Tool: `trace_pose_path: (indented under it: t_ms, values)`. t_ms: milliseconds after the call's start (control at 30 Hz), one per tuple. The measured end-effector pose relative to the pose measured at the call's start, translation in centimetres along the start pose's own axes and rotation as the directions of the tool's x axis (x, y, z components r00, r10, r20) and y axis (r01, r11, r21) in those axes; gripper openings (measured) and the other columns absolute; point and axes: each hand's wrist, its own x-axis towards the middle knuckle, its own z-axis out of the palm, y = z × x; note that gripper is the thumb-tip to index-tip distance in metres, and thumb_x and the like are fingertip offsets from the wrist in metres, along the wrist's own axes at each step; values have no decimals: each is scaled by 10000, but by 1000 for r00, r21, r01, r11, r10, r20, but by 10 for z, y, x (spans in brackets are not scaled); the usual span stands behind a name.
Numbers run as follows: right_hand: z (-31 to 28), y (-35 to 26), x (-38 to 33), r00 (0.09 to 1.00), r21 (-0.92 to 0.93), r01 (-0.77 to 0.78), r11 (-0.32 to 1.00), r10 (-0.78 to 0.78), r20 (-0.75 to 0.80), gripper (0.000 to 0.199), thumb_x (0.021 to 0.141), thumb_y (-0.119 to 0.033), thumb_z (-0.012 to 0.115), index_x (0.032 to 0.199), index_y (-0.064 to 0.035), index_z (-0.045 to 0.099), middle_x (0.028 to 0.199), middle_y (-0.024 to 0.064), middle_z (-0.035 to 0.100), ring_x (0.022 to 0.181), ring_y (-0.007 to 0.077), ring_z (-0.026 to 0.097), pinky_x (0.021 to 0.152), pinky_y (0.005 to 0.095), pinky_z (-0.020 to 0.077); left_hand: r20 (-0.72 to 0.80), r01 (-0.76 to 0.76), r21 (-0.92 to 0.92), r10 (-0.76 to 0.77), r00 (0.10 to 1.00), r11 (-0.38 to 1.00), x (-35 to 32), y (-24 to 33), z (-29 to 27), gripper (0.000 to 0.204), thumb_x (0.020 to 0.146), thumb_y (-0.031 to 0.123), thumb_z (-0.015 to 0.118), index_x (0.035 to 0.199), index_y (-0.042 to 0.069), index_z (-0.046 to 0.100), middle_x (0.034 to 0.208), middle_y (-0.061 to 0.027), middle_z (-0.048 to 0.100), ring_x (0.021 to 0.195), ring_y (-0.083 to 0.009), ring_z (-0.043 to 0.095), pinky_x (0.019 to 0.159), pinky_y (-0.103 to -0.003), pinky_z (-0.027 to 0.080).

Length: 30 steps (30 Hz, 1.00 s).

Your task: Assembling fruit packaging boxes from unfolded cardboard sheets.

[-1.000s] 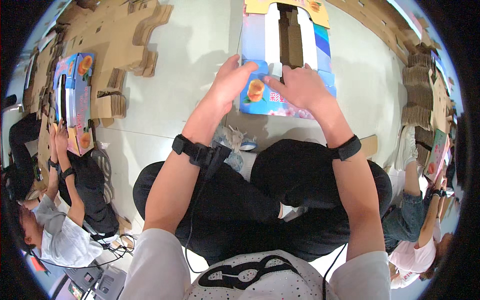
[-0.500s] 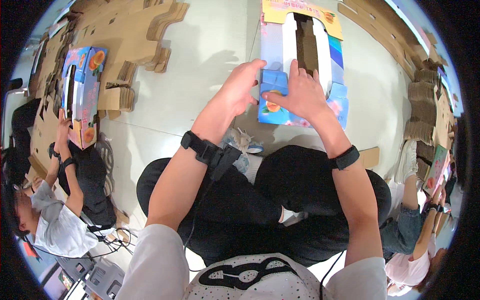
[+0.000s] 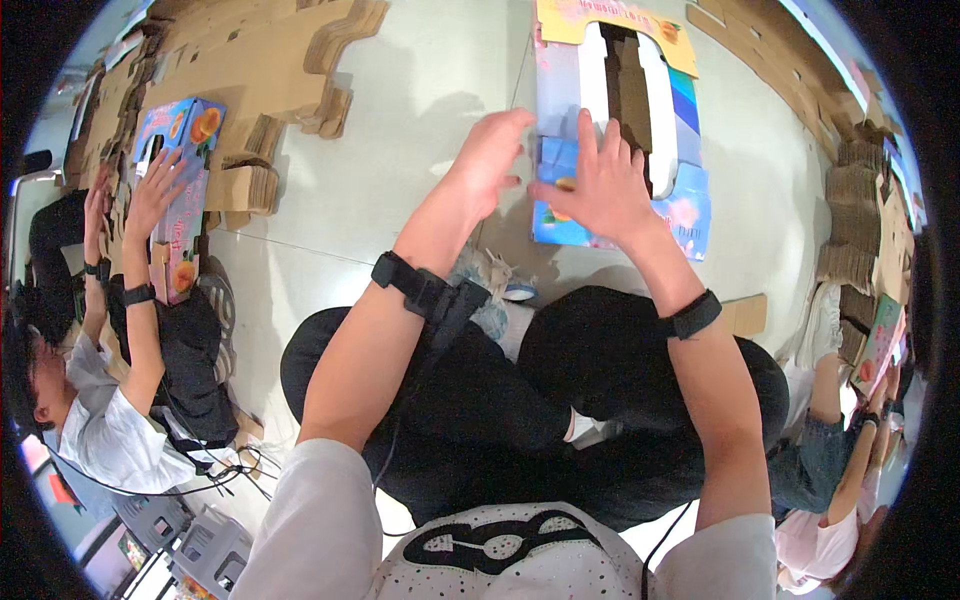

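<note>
On the floor before me lies a printed cardboard carton (image 3: 680, 205), blue and pink with fruit pictures, a yellow far end and a long opening in its top. White inner edges border the opening, and brown cardboard shows inside. My right hand (image 3: 605, 190) rests over the near blue end of the carton, fingers spread and pointing toward the opening. Beside the carton's left edge is my left hand (image 3: 488, 160), its fingers loosely bent and apart with nothing in them. Whether its fingertips touch the carton I cannot tell.
Stacks of flat brown cardboard (image 3: 270, 80) lie at the far left, with more cardboard stacks (image 3: 850, 215) at the right. A co-worker at the left reaches over a similar carton (image 3: 185, 225); another at the right handles a printed carton (image 3: 880, 335). Grey plastic stools (image 3: 210, 545) stand lower left.
The view has shifted slightly, moving the scene rightward. My left hand's fingertips no longer overlap the carton's edge as before. The left co-worker's hands have risen over their carton.
</note>
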Motion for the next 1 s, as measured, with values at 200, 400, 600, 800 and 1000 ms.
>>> trace_pose_path:
  t_ms: [200, 400, 600, 800, 1000]
  values:
    - [1, 19, 26, 975, 588, 41, 808, 97, -201, 872, 880, -563, 598, 1398, 103, 376, 1251, 391, 509, 1192, 505, 506, 1033, 517, 408, -29, -177, 214, 187, 982, 961, -3, -8, 13, 612, 888, 336, 646, 1362, -17, 489, 1322, -152, 548, 1241, -272, 510, 1027, -427, 415]
    - [-23, 18, 24, 959, 756, 206, 622, 27, -283, 682, 837, -461, 723, 1227, 78, 571, 1144, 249, 645, 1067, 333, 631, 943, 418, 492, -81, -209, 54, 213, 974, 976, -4, 2, 5, 572, 913, 335, 623, 1352, -5, 484, 1327, -150, 551, 1228, -279, 531, 1014, -421, 427]
    - [-49, -14, 1, 771, 932, 16, 363, -598, 220, 535, 810, -331, 804, 1172, 26, 636, 1051, 97, 678, 969, 167, 639, 899, 310, 512, -132, -343, -198, 322, 938, 918, -11, 16, 7, 489, 971, 282, 530, 1323, -51, 465, 1297, -193, 558, 1191, -288, 557, 978, -424, 474]
    - [-37, -30, -11, 648, 942, 22, 335, -722, 241, 655, 766, -509, 803, 1094, 41, 666, 940, 105, 717, 882, 169, 681, 806, 292, 538, -159, -349, -224, 319, 934, 910, -8, 19, 6, 419, 975, 253, 520, 1280, -33, 503, 1210, -178, 608, 1078, -266, 605, 921, -396, 503]
    - [-26, -58, -23, 592, 973, -41, 227, -779, 207, 620, 790, -449, 801, 1151, 35, 657, 895, 102, 702, 811, 163, 649, 754, 295, 523, -190, -346, -192, 312, 931, 918, -7, 22, 7, 345, 964, 230, 540, 1206, -15, 562, 1109, -145, 646, 960, -215, 619, 847, -360, 510]
